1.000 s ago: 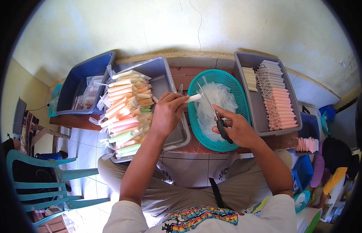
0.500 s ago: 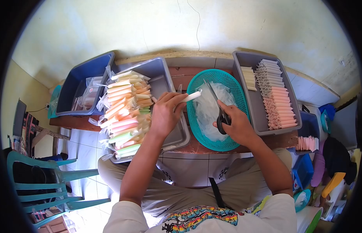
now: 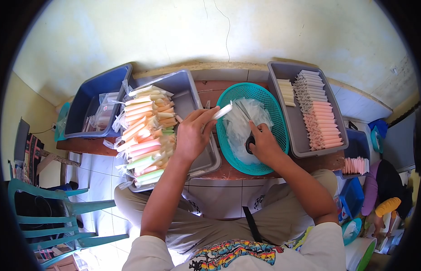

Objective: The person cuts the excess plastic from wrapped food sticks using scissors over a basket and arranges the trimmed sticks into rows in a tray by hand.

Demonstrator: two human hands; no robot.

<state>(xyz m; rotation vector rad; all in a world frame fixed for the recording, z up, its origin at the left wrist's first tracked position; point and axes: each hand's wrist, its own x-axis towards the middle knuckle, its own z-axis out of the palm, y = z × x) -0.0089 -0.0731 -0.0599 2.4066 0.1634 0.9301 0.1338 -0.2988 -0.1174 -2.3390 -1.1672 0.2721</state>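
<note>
My left hand (image 3: 194, 133) pinches a white tube-shaped stick (image 3: 223, 111), its tip pointing over the left rim of the teal basket (image 3: 230, 161). Black-handled scissors (image 3: 250, 143) are gripped in my right hand (image 3: 266, 145), above clear plastic scraps (image 3: 240, 131) in that basket. To the left, a grey tray (image 3: 186, 86) holds a heap of wrapped sticks (image 3: 140, 113) in cream, orange, pink and green. On the right, another grey tray (image 3: 278, 72) holds neat rows of pink and white sticks (image 3: 325, 122) and a few cream ones (image 3: 286, 92).
A dark blue bin (image 3: 79, 108) with plastic packets stands at the far left. A green plastic chair (image 3: 52, 220) is at lower left. Another blue bin (image 3: 355, 143) with pink sticks sits at right, near a person in a yellow sleeve (image 3: 387, 207).
My right hand has drawn the scissors slightly left, and their blades now look closer together. The left hand still holds the stick, tilted up more. The other person's arm has moved.
</note>
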